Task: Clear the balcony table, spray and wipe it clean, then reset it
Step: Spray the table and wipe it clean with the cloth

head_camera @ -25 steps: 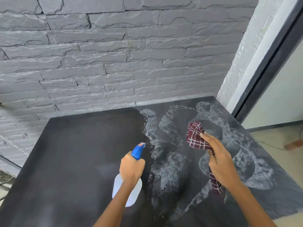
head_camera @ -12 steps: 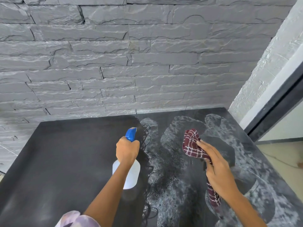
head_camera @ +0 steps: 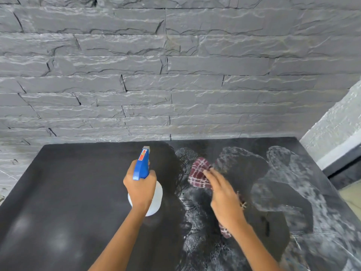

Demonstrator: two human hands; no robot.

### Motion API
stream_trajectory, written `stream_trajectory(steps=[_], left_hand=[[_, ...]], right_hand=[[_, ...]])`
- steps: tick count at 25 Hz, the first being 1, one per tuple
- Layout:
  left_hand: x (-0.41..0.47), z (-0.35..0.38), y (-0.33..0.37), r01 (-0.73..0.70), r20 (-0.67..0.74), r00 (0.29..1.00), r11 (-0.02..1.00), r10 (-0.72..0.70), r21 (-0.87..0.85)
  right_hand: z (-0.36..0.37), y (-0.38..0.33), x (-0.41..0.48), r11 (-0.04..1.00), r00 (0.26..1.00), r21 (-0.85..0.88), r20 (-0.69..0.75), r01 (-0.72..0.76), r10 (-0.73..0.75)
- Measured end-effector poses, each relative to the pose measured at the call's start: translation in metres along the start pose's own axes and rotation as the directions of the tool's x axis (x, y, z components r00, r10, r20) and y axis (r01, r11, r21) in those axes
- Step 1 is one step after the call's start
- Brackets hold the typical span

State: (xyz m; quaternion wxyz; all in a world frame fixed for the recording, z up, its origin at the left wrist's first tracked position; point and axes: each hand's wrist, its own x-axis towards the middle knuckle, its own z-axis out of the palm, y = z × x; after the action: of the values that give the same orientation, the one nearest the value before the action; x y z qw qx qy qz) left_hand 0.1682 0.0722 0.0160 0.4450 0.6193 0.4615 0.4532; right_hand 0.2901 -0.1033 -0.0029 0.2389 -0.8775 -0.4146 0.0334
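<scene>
Table (head_camera: 78,192), head view: right half wet and streaked. Left hand (head_camera: 139,187) has its fingers clamped round the spray bottle (head_camera: 143,163), upright, probably for the dry half. Right hand (head_camera: 224,198) has straight fingers pressing the checked cloth (head_camera: 199,171) flat, wiping.

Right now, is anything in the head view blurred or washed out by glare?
Head view: the right hand and checked cloth are blurred; the left hand and spray bottle are sharp; the right half of the table carries a pale sheen.

one spray bottle (head_camera: 141,166), one cloth (head_camera: 198,173), one table (head_camera: 78,192).
</scene>
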Motion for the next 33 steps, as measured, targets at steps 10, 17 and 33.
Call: stream_trajectory(steps=[10, 17, 33], left_hand=[[0.036, 0.015, -0.044, -0.118, -0.081, 0.99, 0.993, 0.116, -0.012], [0.032, 0.018, -0.055, -0.076, -0.11, 0.991, 0.996, 0.07, -0.045], [0.032, 0.018, -0.06, -0.032, -0.084, 0.996, 0.998, 0.027, -0.055]], right_hand=[[0.111, 0.01, 0.081, 0.921, 0.918, -0.257, 0.344, 0.294, -0.197], [0.154, -0.047, 0.185, 0.9, 0.942, -0.347, 0.296, 0.263, -0.16], [0.091, 0.071, 0.177, 0.872, 0.928, -0.373, 0.066, -0.317, 0.366]])
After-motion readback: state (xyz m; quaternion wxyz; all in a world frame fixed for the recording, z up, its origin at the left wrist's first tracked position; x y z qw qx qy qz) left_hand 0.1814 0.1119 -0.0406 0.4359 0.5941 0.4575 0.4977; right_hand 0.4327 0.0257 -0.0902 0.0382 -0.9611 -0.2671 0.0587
